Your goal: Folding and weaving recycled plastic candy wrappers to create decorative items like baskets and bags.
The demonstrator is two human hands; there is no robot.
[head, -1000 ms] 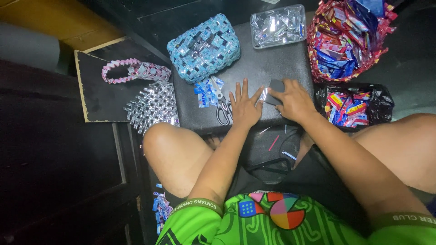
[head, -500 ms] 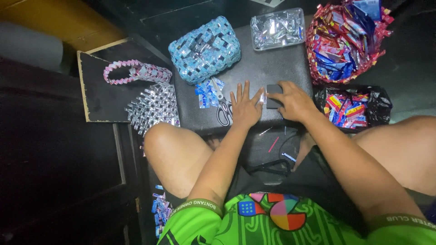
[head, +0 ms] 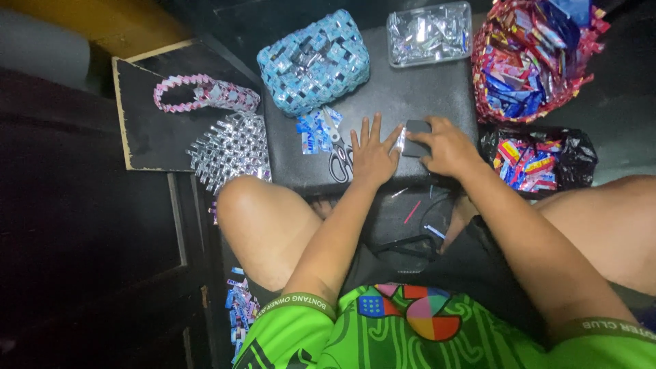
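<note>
My left hand (head: pixel 372 154) lies flat, fingers spread, on a black padded stool top (head: pixel 410 96), its thumb pinning a small silvery wrapper strip (head: pixel 400 140). My right hand (head: pixel 447 147) presses a small dark grey block (head: pixel 415 128) down against that strip. Scissors (head: pixel 338 154) lie just left of my left hand, beside blue wrapper pieces (head: pixel 311 133).
A woven blue-silver basket (head: pixel 314 61) and a clear tub of silver folded pieces (head: pixel 429 33) sit at the stool's far side. A red woven basket of wrappers (head: pixel 529 58) and a black bag of wrappers (head: pixel 536 160) are right. A pink woven strap (head: pixel 205 96) and silver woven panel (head: pixel 229 150) lie left.
The grey block under my right hand slid slightly toward my left thumb and now lies flatter. The view shifted a little; both hands stay on the stool.
</note>
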